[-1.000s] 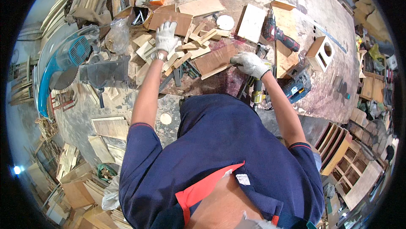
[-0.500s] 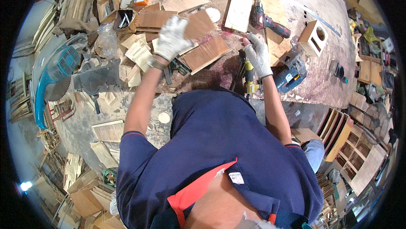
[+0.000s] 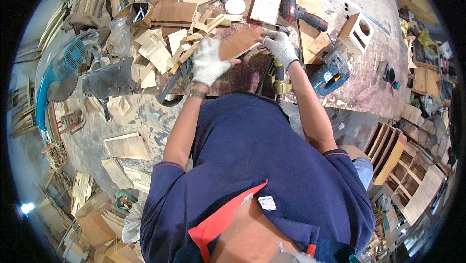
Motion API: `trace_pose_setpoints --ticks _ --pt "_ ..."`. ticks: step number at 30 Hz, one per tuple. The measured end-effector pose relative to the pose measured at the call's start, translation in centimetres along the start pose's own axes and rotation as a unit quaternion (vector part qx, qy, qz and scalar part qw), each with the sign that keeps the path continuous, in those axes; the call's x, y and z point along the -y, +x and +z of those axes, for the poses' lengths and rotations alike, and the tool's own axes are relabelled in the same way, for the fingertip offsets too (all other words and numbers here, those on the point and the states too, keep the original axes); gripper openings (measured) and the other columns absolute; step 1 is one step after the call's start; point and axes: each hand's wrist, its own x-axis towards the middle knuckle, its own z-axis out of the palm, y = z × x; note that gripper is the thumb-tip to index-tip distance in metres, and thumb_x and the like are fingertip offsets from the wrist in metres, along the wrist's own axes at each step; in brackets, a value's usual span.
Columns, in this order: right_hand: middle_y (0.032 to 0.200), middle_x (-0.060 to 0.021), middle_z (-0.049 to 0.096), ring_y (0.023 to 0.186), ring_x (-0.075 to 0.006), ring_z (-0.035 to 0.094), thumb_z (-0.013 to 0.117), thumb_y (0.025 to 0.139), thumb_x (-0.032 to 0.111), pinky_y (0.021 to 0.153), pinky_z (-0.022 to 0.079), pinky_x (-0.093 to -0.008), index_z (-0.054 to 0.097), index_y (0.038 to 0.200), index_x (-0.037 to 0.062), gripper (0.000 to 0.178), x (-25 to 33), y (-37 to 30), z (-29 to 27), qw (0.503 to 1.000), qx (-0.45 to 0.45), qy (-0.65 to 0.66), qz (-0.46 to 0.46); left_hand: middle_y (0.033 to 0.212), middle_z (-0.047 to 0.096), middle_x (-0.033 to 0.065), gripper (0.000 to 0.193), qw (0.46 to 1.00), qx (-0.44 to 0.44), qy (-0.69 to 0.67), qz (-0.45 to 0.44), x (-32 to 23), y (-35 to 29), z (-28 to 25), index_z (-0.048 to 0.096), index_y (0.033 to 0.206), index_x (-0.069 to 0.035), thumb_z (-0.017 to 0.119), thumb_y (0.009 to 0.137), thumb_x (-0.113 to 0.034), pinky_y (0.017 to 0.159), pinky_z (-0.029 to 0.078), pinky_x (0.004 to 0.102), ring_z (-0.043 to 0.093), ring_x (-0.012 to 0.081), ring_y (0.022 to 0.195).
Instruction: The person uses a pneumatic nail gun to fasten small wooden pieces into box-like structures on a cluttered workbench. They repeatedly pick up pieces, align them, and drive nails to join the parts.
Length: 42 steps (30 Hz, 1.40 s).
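Observation:
Between my two gloved hands is a brown wooden board [image 3: 240,42], held above the worktable [image 3: 315,103]. My left hand [image 3: 208,63] grips its left end, the thumb along the near edge. At the right end, the fingers of my right hand [image 3: 280,48] close on the board's corner. Just below the right hand stands a yellow and black tool [image 3: 280,76], partly hidden by the forearm. Beside my left hand lie several narrow wood offcuts [image 3: 183,55]. Beyond the right hand is a pale rectangular board [image 3: 266,4].
A red and black cordless drill [image 3: 303,14] and a blue jigsaw [image 3: 331,72] lie to the right. Farther right sits a wooden box with a round hole [image 3: 357,33]. A teal power saw [image 3: 57,76] stands at the left. Brown boards [image 3: 174,13] lie at the back left.
My left hand has come down and right from over the brown boards. My right hand has moved left, and both now hold one board. Offcuts show where boards lay.

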Motion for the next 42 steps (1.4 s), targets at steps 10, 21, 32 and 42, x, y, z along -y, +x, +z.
trace_pose_setpoints --ticks 10,21,32,42 --pt "0.09 0.0004 0.075 0.067 -0.0085 0.061 0.078 0.096 0.016 0.061 0.052 -0.026 0.078 0.126 0.0012 0.034 -0.9 -0.5 1.0 0.994 -0.051 -0.093 -0.001 0.106 0.077 0.0237 0.07 0.97 0.086 -0.171 -0.153 1.6 -8.5 1.8 0.06 0.151 -0.009 0.087 0.088 -0.025 0.085 0.059 0.0416 0.077 0.0326 0.098" --pt "0.091 -0.0019 0.07 0.067 -0.0141 0.071 0.069 0.106 0.012 0.058 0.058 -0.0282 0.072 0.126 0.0039 0.022 0.0 0.5 2.3 0.99 -0.023 0.138 0.003 0.092 0.079 0.0154 0.027 0.966 -0.011 -0.195 -0.167 4.4 -3.1 2.7 0.076 0.105 0.001 0.084 0.093 -0.021 0.08 0.06 0.0358 0.08 0.0258 0.091" --pt "0.085 -0.0036 0.067 0.055 -0.0141 0.061 0.069 0.107 0.016 0.047 0.05 -0.0277 0.068 0.114 0.0066 0.011 -1.0 0.9 -1.0 0.958 -0.081 0.274 0.02 0.097 0.076 0.0198 0.021 0.975 -0.065 -0.214 -0.012 4.2 -3.1 4.3 0.079 0.103 -0.005 0.082 0.091 -0.021 0.076 0.059 0.0421 0.076 0.0369 0.09" --pt "0.082 -0.0021 0.066 0.052 -0.0137 0.058 0.073 0.103 0.01 0.044 0.047 -0.0287 0.065 0.108 0.0074 0.009 -1.2 -0.8 -0.9 0.96 -0.074 0.268 -0.021 0.099 0.08 0.0092 0.048 0.926 -0.031 -0.34 -0.159 5.1 -3.6 5.3 0.072 0.125 0.008 0.089 0.093 -0.024 0.074 0.053 0.028 0.058 0.0083 0.077"
